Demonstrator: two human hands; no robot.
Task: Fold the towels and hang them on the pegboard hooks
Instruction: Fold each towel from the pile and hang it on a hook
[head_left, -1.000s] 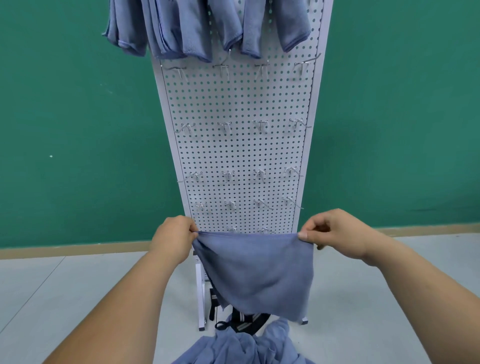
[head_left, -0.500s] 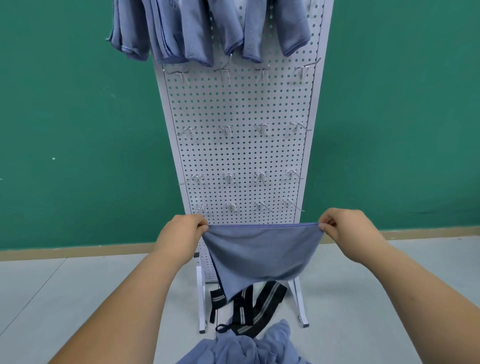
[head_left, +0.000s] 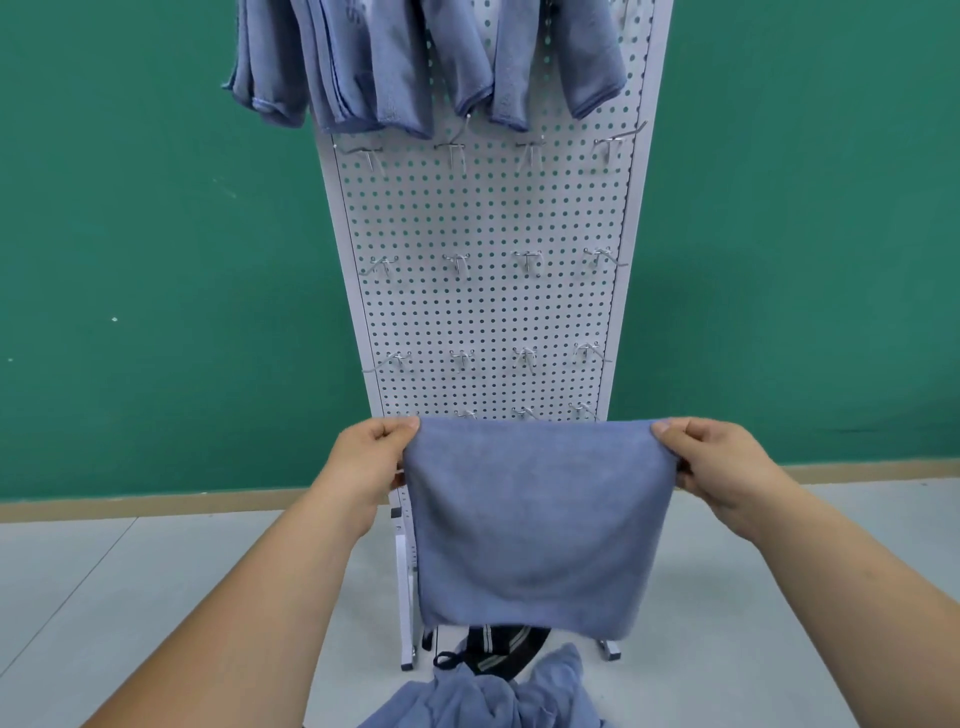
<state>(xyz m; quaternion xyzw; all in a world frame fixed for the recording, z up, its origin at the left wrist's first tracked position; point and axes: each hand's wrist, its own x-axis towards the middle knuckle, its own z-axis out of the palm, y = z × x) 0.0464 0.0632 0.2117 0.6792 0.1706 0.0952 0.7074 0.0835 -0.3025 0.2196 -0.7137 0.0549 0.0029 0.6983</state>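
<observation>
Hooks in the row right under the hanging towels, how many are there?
4 hooks across the pegboard: far left, centre-left, centre-right, far right by the frame. None looks hidden in this row.

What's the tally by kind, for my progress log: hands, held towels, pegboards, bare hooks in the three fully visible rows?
Hands: 2 (left hand, right hand)
Blue cloth towel, held by both: 1
White perforated metal pegboard: 1
Bare silver wire hooks, three full rows: 12
Total: 16
</observation>
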